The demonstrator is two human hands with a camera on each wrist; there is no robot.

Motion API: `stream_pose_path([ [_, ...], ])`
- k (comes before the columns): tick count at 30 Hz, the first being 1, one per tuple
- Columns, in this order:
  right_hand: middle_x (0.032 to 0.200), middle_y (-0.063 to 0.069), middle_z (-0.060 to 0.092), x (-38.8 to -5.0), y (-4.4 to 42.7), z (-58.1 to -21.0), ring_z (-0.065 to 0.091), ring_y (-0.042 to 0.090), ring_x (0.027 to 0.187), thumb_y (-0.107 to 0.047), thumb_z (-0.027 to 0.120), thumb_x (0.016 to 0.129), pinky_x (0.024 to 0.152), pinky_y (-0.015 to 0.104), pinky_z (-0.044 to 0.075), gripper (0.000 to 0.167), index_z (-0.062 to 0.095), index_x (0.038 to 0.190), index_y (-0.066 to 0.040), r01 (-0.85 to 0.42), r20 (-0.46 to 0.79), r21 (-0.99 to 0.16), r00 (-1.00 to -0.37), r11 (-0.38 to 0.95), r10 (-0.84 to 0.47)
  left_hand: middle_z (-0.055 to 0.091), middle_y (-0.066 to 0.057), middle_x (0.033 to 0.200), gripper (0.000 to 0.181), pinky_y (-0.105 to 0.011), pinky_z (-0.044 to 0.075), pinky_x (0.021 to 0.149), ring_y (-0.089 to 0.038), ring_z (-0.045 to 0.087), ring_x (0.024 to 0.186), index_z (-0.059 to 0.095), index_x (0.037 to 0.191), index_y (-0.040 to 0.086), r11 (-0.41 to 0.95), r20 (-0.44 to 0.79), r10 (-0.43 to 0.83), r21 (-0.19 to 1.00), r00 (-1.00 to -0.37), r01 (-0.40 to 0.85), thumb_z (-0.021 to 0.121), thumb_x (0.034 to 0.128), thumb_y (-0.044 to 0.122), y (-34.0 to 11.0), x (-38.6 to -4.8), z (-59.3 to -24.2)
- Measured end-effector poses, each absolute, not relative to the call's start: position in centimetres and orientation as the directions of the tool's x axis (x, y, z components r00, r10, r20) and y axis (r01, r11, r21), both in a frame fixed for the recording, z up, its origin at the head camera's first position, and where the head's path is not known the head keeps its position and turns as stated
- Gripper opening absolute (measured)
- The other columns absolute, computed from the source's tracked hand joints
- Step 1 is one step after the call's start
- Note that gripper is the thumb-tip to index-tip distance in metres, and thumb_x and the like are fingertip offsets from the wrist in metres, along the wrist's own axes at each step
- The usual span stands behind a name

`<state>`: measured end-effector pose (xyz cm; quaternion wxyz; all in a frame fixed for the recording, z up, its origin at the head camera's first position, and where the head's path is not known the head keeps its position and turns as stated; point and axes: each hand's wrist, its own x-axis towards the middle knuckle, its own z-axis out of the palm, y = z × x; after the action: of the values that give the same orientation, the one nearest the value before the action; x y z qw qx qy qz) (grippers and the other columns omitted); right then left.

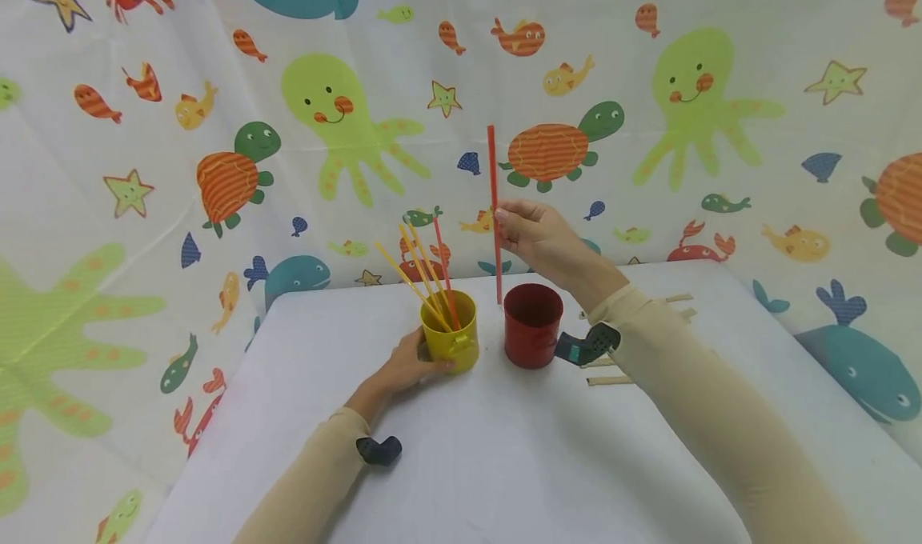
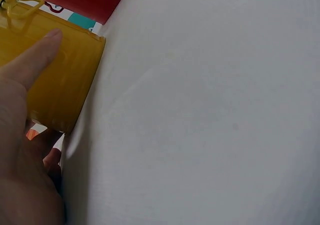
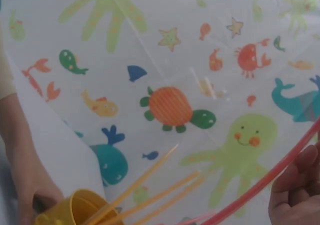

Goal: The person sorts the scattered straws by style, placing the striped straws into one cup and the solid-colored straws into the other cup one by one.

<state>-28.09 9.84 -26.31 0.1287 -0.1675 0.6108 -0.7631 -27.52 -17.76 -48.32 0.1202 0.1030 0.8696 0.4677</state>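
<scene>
My right hand [image 1: 529, 228] pinches a long red stick [image 1: 493, 168] that stands nearly upright above the table, its lower end near the dark red cup [image 1: 531, 340]. In the right wrist view the same red stick [image 3: 260, 185] runs slantwise beside my right fingers [image 3: 295, 182]. My left hand [image 1: 409, 366] holds the yellow cup [image 1: 452, 350] round its lower side, with the thumb in front. Several yellow sticks [image 1: 403, 270] and one red stick [image 1: 442, 264] lean in the yellow cup. The left wrist view shows my left hand [image 2: 20, 115] against the yellow cup [image 2: 60, 80].
The red cup stands just right of the yellow one. Several flat beige strips [image 1: 611, 381] lie on the white table [image 1: 446, 464] at the right, partly behind my right forearm. A curtain [image 1: 461, 48] printed with sea animals hangs behind the table.
</scene>
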Motion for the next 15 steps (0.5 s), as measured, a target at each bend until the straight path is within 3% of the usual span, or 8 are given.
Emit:
stream_pose_path([
  [8,0.093,-0.002,0.057,-29.7,5.5,-27.5,0.050,0.014,0.090,-0.012,0.054,0.104,0.088,0.021,0.051,0.016,0.069,0.100,-0.017,0.008,0.103,-0.956,-0.927,-0.292,-0.362,0.040,-0.006,0.162,0.092,-0.060,0.019,0.127,-0.031,0.030,0.154,0.034,0.157,0.019,0.552,-0.113,0.294,0.831,-0.949,0.073,0.082,0.0823,0.043,-17.9,-27.6,-48.3],
  [15,0.104,-0.001,0.062,-30.1,2.4,-29.2,0.056,0.014,0.093,-0.014,0.058,0.102,0.090,0.023,0.052,0.012,0.070,0.104,-0.013,0.065,0.029,-0.964,-0.938,-0.259,-0.345,0.041,-0.005,0.162,0.091,-0.062,0.019,0.126,-0.031,0.030,0.154,0.034,0.157,0.019,0.548,-0.100,0.310,0.831,-0.946,0.092,0.081,0.0836,0.044,-17.9,-27.9,-48.5],
])
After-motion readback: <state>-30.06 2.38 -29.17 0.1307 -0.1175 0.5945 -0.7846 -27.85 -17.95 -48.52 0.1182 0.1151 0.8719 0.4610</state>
